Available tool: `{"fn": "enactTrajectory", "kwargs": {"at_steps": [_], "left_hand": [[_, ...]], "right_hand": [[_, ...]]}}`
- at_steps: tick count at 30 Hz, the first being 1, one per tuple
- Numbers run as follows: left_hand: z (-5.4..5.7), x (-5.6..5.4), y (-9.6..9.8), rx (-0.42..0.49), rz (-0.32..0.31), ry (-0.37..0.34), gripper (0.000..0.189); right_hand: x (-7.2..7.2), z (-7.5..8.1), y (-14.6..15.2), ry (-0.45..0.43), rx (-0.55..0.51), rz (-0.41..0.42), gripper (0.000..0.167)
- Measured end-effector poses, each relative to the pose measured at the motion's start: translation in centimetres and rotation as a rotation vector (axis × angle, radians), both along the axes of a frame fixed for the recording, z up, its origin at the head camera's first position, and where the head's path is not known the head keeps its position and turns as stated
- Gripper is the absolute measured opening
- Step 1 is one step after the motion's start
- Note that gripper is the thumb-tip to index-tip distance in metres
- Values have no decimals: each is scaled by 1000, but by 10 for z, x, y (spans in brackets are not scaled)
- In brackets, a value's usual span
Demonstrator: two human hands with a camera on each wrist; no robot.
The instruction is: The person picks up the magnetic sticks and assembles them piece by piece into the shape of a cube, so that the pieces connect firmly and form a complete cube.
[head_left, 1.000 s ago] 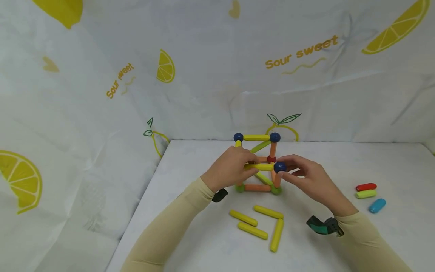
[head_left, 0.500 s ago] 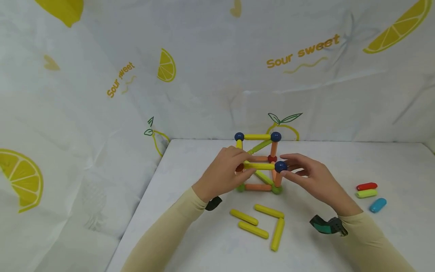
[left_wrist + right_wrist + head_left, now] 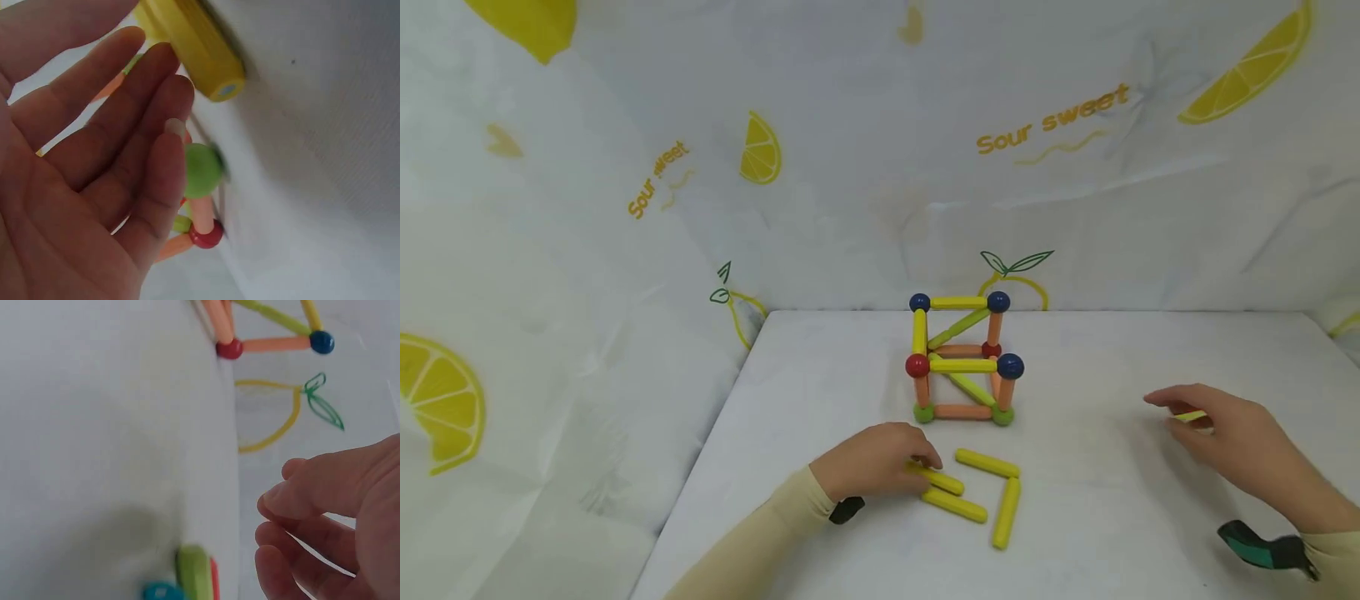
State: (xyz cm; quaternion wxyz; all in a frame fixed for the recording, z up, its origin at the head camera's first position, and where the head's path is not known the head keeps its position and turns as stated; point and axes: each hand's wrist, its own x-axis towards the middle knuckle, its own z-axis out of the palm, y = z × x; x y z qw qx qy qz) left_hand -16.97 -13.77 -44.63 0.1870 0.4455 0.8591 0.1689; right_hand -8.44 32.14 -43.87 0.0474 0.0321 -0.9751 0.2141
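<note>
In the head view my left hand [image 3: 876, 461] is low over the table at the near left, its fingers by the nearest loose yellow stick [image 3: 943, 482]. The left wrist view has its fingers gently bent beside a yellow stick [image 3: 203, 53]; firm contact cannot be told. My right hand [image 3: 1236, 437] hovers at the right, fingers loosely curved, holding nothing in the right wrist view. A light green stick [image 3: 1192, 416] shows through its gap. Behind stands a box-shaped frame of sticks and balls [image 3: 962, 366], with blue and red balls on top and green ones at its front base.
More yellow sticks lie in front of the frame: one beside the left hand [image 3: 955, 505], one crosswise [image 3: 987, 462], one lengthwise [image 3: 1006, 514]. Beneath the right hand are a short green stick [image 3: 195, 572], a blue one [image 3: 164, 592] and a red one [image 3: 215, 579]. A printed cloth hangs behind.
Both hands have left the frame, which stands on its own. The left came down toward me to the loose yellow sticks; the right moved right, over the short coloured sticks.
</note>
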Motion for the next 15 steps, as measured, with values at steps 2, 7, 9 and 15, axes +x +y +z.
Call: {"fn": "enactTrajectory", "kwargs": {"at_steps": [2,7,9,15], "left_hand": [[-2,3,-1,-7,-5,0,19],[-8,3,0,-14,-15,50,17],[-10,3,1,-25,-16,72,17],[-16,0,2,-30,5,81,15]], "right_hand": [[6,-5,17,-61,65,-16,39],[9,-19,42,-225,198,-41,40],[9,-25,46,-241,220,-43,37],[6,-24,42,-264,211,-48,32]]}}
